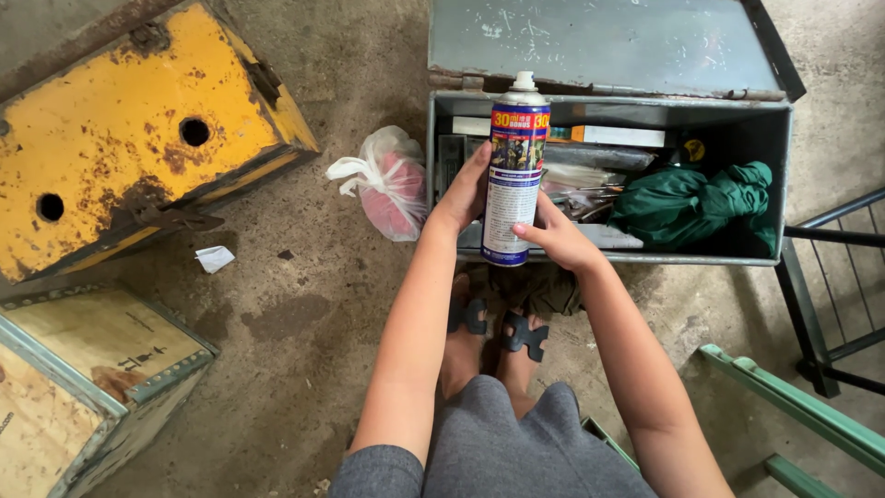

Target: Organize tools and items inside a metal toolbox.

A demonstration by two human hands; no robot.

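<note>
Blue-and-white tall aerosol spray can (513, 175) with a white nozzle cap stands upright over the front edge of the open grey metal toolbox (784, 184), gripped between both hands. Left hand (464, 194) wraps its side; right hand (553, 235) cups the base. Best kept vertical, grip low and firm, clear of the crumpled green cloth (691, 203) inside.

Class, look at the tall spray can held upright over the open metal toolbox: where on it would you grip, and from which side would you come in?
Grip the spray can around its straight cylindrical middle, coming in from the side. It stands upright with the white nozzle on top, so the top is best left free. The left hand and right hand already flank it, above the toolbox.
</note>
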